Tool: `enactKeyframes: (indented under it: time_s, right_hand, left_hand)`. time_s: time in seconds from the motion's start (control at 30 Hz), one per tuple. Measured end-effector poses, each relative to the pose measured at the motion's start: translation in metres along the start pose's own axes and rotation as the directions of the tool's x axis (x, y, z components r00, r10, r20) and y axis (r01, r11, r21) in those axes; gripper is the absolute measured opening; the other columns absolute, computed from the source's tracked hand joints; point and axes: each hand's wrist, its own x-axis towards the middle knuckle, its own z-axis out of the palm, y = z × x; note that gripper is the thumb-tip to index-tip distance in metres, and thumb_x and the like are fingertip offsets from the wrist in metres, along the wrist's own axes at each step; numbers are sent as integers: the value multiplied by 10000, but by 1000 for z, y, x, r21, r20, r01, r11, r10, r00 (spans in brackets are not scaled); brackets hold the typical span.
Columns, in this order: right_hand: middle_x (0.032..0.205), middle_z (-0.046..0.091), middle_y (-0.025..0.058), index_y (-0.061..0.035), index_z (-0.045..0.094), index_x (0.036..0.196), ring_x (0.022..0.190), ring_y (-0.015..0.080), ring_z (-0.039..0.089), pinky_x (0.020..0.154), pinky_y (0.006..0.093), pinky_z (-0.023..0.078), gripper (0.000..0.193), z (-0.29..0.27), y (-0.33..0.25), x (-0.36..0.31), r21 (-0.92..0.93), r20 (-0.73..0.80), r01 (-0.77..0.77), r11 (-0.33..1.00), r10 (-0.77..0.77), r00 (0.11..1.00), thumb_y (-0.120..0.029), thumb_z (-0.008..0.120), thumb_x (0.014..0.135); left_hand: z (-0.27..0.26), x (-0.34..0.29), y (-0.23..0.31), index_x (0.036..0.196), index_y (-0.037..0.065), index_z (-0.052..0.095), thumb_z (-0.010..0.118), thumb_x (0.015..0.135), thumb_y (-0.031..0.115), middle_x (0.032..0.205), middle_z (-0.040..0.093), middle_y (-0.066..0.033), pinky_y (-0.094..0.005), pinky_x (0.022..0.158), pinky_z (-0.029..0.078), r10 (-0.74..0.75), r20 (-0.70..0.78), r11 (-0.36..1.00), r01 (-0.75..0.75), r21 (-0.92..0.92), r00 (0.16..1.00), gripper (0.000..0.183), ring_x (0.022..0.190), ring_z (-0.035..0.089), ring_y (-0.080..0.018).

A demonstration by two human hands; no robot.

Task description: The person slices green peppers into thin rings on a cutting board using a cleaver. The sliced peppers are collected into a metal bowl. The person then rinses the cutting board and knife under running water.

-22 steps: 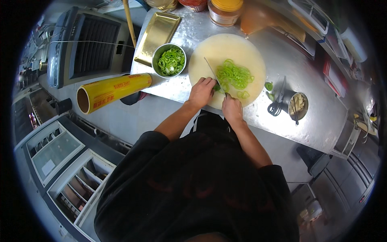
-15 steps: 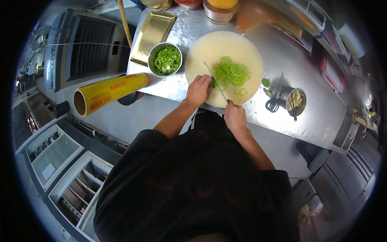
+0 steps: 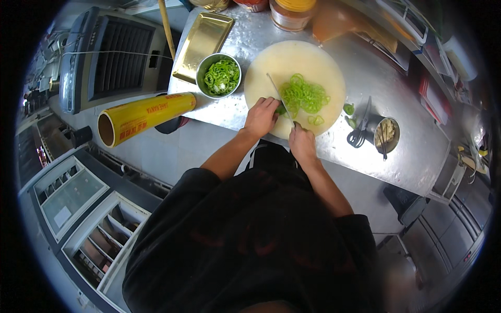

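My right hand (image 3: 302,143) is closed round the handle of a kitchen knife (image 3: 278,93). Its blade slants away to the left over a round pale cutting board (image 3: 266,60). Just left of the blade, my left hand (image 3: 261,116) presses its bent fingers on a piece of green pepper (image 3: 281,109), mostly hidden under them. A loose heap of green pepper rings (image 3: 306,96) lies on the board to the right of the knife. More cut rings (image 3: 221,76) fill a round metal bowl (image 3: 199,86) left of the board.
A gold tray (image 3: 201,44) lies behind the bowl. A yellow film roll (image 3: 146,117) juts past the table's left edge. Right of the board are pepper ends (image 3: 348,109), black-handled scissors (image 3: 357,136) and a metal cup (image 3: 397,143). A yellow-lidded jar (image 3: 292,21) stands at the back.
The whole view has shifted slightly, with the table things a little farther right. Both hands keep their grips, and the knife stays beside my left fingers.
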Motion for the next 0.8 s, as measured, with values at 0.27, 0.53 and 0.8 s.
enactKeyframes:
  time_s: [0.27, 0.53, 0.8]
  right_hand:
    - [813, 708, 305, 31, 700, 1120, 768, 496, 709, 718, 593, 568, 220, -40, -10, -44, -25, 82, -48, 999, 50, 995, -75, 603, 954]
    - [833, 712, 318, 15, 703, 1083, 808, 510, 713, 752, 603, 572, 209, 11, -1, 5, -66, 62, -59, 996, 64, 996, -105, 573, 973]
    - [834, 716, 306, 0, 705, 1054, 818, 506, 717, 769, 596, 579, 186, 5, -1, 11, -18, 31, -67, 998, 68, 997, -119, 599, 957]
  left_hand:
    - [0, -1, 0, 1141, 87, 634, 745, 817, 60, 1086, 646, -91, -446, 913, 550, -14, 4, 1000, 14, 1, 1000, 344, 1059, 612, -346]
    - [-4, -3, -1, 1124, 84, 642, 754, 820, 66, 1083, 646, -94, -452, 897, 549, 49, -14, 999, -48, 15, 999, 325, 1044, 614, -349]
    - [-20, -17, -4, 1278, 99, 647, 765, 856, 106, 1197, 625, -106, -441, 932, 568, 76, 52, 997, -77, 14, 996, 438, 1134, 625, -334]
